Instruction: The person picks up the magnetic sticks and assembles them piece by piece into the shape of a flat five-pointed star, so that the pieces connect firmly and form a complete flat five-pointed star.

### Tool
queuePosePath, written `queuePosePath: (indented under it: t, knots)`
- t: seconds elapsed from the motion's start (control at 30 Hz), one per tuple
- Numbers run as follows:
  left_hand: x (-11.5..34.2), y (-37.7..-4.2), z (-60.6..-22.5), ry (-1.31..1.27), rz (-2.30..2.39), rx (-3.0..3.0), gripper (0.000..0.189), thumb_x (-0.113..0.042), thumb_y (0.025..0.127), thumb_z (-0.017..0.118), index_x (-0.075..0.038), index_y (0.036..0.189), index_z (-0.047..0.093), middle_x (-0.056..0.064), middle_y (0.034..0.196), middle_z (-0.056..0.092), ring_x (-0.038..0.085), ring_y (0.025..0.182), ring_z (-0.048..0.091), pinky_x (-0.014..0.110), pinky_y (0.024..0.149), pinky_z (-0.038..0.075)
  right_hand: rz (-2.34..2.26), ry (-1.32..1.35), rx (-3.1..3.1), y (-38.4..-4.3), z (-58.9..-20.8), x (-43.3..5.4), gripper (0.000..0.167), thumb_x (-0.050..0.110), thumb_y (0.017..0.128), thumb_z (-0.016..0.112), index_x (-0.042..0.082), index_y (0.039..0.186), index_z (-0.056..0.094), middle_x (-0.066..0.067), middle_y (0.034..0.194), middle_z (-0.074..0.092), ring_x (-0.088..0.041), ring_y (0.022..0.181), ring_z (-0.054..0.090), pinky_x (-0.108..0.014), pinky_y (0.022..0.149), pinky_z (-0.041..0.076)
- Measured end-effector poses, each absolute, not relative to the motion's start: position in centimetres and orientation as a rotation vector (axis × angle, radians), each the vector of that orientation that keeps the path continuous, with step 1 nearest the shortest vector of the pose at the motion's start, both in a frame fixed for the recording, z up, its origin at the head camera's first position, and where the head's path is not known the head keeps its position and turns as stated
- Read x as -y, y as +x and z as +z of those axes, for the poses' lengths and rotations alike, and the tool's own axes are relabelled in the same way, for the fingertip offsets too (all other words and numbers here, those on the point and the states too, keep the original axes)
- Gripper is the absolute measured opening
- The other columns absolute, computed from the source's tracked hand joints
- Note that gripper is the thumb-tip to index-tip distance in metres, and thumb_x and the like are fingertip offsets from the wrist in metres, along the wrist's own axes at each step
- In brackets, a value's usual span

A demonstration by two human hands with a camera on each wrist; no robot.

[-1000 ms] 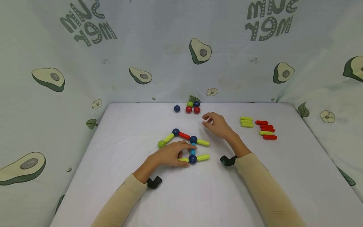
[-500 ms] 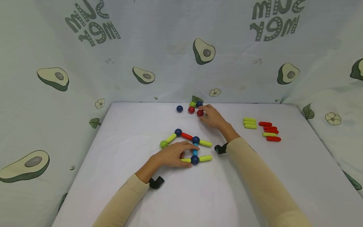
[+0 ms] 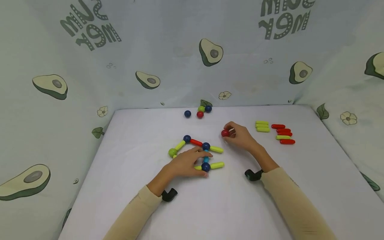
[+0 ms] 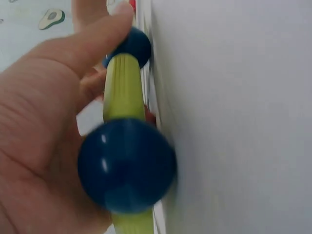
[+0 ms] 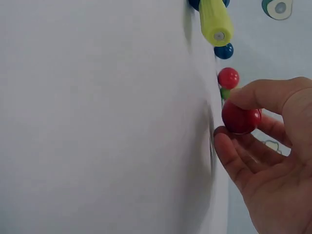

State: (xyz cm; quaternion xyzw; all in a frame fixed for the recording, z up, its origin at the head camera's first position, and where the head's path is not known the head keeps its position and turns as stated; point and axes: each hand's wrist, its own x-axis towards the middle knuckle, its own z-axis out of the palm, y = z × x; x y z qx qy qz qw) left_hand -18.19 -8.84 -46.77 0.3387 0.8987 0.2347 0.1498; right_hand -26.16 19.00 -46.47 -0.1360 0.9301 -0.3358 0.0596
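My right hand (image 3: 241, 137) pinches a red ball (image 3: 225, 133) between thumb and fingertips, right of the structure of joined magnetic sticks and balls. The left wrist view shows my left thumb at a blue ball (image 4: 136, 48) of that structure, beyond a green stick (image 4: 124, 87) and a nearer blue ball (image 4: 126, 165). My left hand (image 3: 187, 163) lies over the structure's near side, thumb and fingers round the part with the light blue stick (image 3: 206, 159). A green ball (image 3: 172, 152) forms its left corner. Two green sticks point right from blue balls, one the far stick (image 3: 216, 149). The palm hides part of the frame.
At the table's back edge lie a lone blue ball (image 3: 187, 114), a red ball (image 3: 200, 114), a green ball (image 3: 201, 109) and another blue ball (image 3: 208, 109). Loose green sticks (image 3: 262, 126) and red sticks (image 3: 287, 141) lie at the right on the white tabletop (image 3: 135, 126).
My right hand has reached to the back group, taken a red ball from it and drawn it back toward the structure. The left hand has stayed at the structure.
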Motion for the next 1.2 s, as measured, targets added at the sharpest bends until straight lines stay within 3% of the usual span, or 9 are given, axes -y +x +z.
queuePosePath:
  t: [0.17, 0.37, 0.5, 0.73, 0.83, 1.0, 1.2]
  knots:
    - [8.0, -17.7, -46.8, 0.943, 0.715, -2.672, 0.068, -0.063, 0.082, 0.079, -0.036, 0.141, 0.058, -0.003, 0.126, 0.051, 0.012, 0.108, 0.051, 0.027, 0.085, 0.050, -1.023, -0.403, -2.797, -22.8, -46.5, -20.7, 0.042, 0.017, 0.094, 0.075, 0.008, 0.131, 0.061, -0.016, 0.126, 0.067, -0.032, 0.109, 0.064, -0.046, 0.094, 0.057]
    - [7.3, -17.7, -47.3, 0.979, 0.819, -2.718, 0.047, -0.059, 0.085, 0.078, -0.031, 0.121, 0.070, -0.006, 0.113, 0.052, 0.010, 0.106, 0.047, 0.024, 0.086, 0.047, -1.014, -0.427, -2.800, -20.3, -47.0, -20.7, 0.041, 0.015, 0.090, 0.079, 0.008, 0.127, 0.064, -0.012, 0.114, 0.071, -0.024, 0.098, 0.064, -0.031, 0.084, 0.055]
    - [7.0, -17.8, -47.8, 0.986, 0.788, -2.745, 0.041, -0.059, 0.086, 0.077, -0.030, 0.115, 0.073, -0.007, 0.110, 0.052, 0.009, 0.102, 0.045, 0.021, 0.082, 0.045, -1.040, -0.469, -2.789, -19.9, -47.1, -20.4, 0.039, 0.014, 0.089, 0.079, 0.009, 0.125, 0.065, -0.008, 0.109, 0.071, -0.022, 0.095, 0.063, -0.028, 0.082, 0.054]
    - [6.1, -17.3, -47.9, 1.007, 0.572, -2.878, 0.045, -0.063, 0.088, 0.072, -0.027, 0.114, 0.078, -0.006, 0.107, 0.054, 0.010, 0.098, 0.046, 0.020, 0.074, 0.044, -1.040, -0.465, -2.761, -19.5, -47.2, -19.9, 0.040, 0.018, 0.094, 0.075, 0.010, 0.131, 0.064, -0.008, 0.114, 0.071, -0.021, 0.098, 0.064, -0.035, 0.089, 0.056]
    - [5.4, -16.8, -47.8, 0.968, 0.533, -2.942, 0.039, -0.058, 0.091, 0.071, -0.025, 0.109, 0.080, -0.004, 0.104, 0.056, 0.011, 0.096, 0.048, 0.019, 0.070, 0.045, -1.055, -0.455, -2.752, -19.2, -47.2, -20.0, 0.038, 0.017, 0.095, 0.073, 0.011, 0.132, 0.064, -0.007, 0.114, 0.070, -0.021, 0.099, 0.063, -0.036, 0.090, 0.055]
    - [4.9, -16.3, -47.9, 0.829, 0.601, -2.988, 0.027, -0.047, 0.091, 0.075, -0.021, 0.099, 0.079, -0.005, 0.099, 0.058, 0.010, 0.094, 0.053, 0.019, 0.067, 0.049, -1.099, -0.454, -2.721, -18.8, -47.3, -19.8, 0.036, 0.017, 0.094, 0.075, 0.011, 0.129, 0.065, -0.005, 0.109, 0.070, -0.020, 0.095, 0.062, -0.027, 0.084, 0.054]
    - [5.0, -16.1, -47.8, 0.786, 0.659, -2.993, 0.025, -0.042, 0.091, 0.074, -0.020, 0.102, 0.077, -0.004, 0.099, 0.061, 0.010, 0.088, 0.057, 0.021, 0.066, 0.050, -1.125, -0.480, -2.678, -18.4, -47.4, -19.4, 0.035, 0.019, 0.092, 0.077, 0.012, 0.125, 0.065, -0.003, 0.106, 0.069, -0.018, 0.092, 0.062, -0.025, 0.080, 0.054]
